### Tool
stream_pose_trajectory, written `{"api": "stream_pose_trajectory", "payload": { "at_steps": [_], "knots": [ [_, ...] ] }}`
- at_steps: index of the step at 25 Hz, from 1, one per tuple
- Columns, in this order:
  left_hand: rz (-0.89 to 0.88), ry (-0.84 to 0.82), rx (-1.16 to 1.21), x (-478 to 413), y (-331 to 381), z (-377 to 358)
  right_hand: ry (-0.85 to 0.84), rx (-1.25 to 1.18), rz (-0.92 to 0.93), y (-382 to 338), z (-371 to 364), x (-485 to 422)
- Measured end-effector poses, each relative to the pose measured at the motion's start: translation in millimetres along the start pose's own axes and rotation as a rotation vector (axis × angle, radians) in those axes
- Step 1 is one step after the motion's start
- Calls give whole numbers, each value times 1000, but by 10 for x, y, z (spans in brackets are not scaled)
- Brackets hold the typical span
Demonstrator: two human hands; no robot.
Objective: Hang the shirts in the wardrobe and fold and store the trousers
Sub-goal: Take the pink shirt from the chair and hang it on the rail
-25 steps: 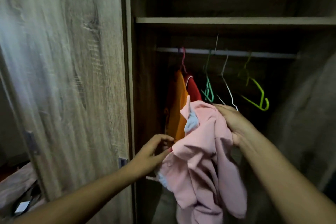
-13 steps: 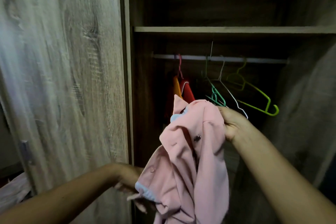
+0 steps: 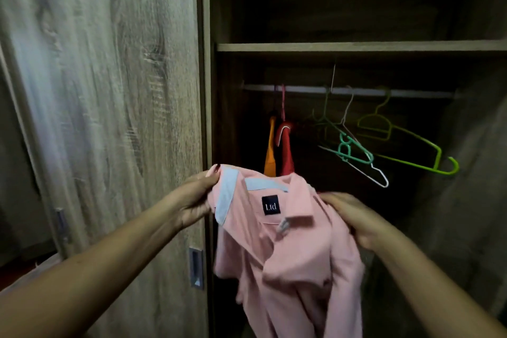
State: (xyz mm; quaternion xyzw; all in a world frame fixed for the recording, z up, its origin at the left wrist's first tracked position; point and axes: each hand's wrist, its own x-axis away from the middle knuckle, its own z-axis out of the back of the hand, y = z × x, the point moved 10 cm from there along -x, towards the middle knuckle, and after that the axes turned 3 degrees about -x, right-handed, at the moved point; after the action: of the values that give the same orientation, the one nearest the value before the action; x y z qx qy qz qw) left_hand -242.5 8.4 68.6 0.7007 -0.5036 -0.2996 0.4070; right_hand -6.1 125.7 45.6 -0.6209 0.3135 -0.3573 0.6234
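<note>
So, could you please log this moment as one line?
stage: pre-hang | left hand: gripping pink shirt collar | right hand: gripping shirt | rail: empty hangers free

One view only: head cam, wide-angle, worn by the person, facing fwd into the open wardrobe [image 3: 356, 46] and tilted a bit down. Close in: closed door [image 3: 109, 118] fills the left half of frame, hanging rail [image 3: 411, 93] sits centre-right, shelf edge above it. Both forearms enter from the bottom corners, so cam is right behind them. No 2nd view to overlap with.
</note>
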Motion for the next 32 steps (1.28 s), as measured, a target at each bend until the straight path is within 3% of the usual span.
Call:
{"api": "stream_pose_trajectory", "payload": {
  "at_steps": [5,9,13,16,20,22,25,29,32],
  "knots": [
    [-54,-61,8,-11,-25,-367,-99,-39,-63,371,-205,-24],
    [-75,-138,-82,14,-19,-534,-133,198,66,348,-350,-142],
    [-68,-95,-147,12,18,-353,-68,148,218,120,-268,-168],
    [-131,-94,-501,26,115,-127,-4,28,261,-98,-118,-197],
    [-97,-355,-1067,114,-131,-60,-65,-27,272,-371,-258,-226],
    [-88,-377,-1004,132,-165,-37,-122,-126,213,-422,-336,-248],
    [-67,-259,-643,38,-47,78,-184,-123,179,-494,-352,-253],
    [-50,-247,-373,-34,-4,21,-116,369,301,-636,-217,-249],
    [-27,-269,-273,-36,-45,-159,-4,604,344,-630,-75,-364]
  ]
}}
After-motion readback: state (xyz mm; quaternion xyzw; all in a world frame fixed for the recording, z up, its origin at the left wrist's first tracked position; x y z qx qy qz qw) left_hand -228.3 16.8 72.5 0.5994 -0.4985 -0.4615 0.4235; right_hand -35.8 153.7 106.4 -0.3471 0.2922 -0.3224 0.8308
